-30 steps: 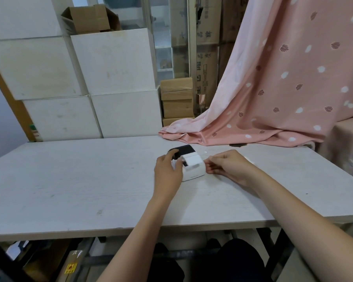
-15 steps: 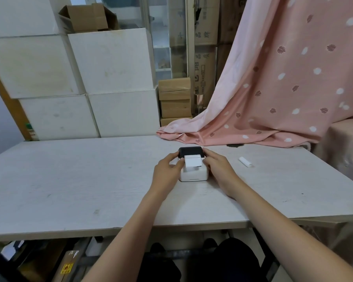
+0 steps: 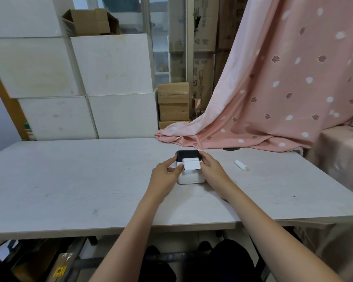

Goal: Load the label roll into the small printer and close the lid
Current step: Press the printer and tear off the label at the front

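A small white printer with a black lid stands on the white table, near its middle. The lid lies down on the body. A white strip of label paper sticks out from under the lid toward me. My left hand grips the printer's left side, thumb near the paper, index finger at the lid's left corner. My right hand holds the right side, fingers against the lid's right edge. The label roll itself is hidden inside.
A small white cylinder lies on the table right of the printer. Pink patterned cloth drapes onto the table's far right. White boxes and brown cartons are stacked behind the table.
A second ago the printer sat turned at an angle, my right hand beside it. It now faces me squarely, with both hands clasping its sides at the lid.
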